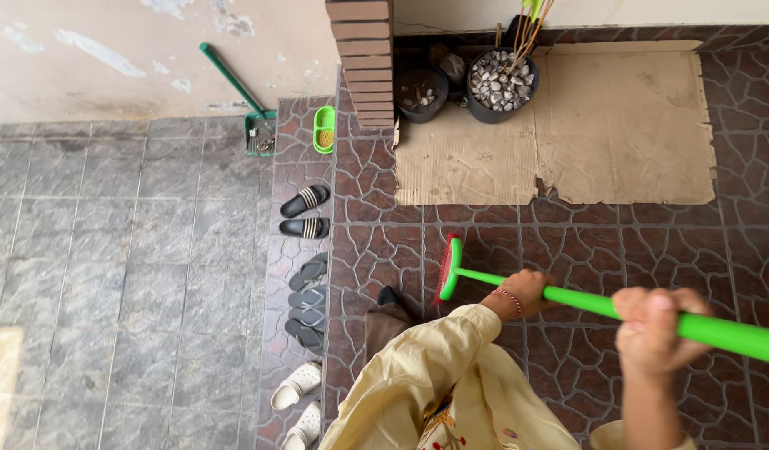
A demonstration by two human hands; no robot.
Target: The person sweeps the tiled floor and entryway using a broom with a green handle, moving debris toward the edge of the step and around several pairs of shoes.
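Left hand (528,289) and right hand (655,329) both gripping green broom (584,302), cardboard sheet (618,133) beyond

Open brown tiled floor (651,242) lies ahead of the broom head (449,268), bare up to a flat cardboard sheet (618,125). Behind the sheet, 2 dark pots (422,93) of stones and a brick pillar (364,62) block the far corner. To the left, a row of sandals (305,212) lines the step edge, with a green dustpan (258,129) beyond.
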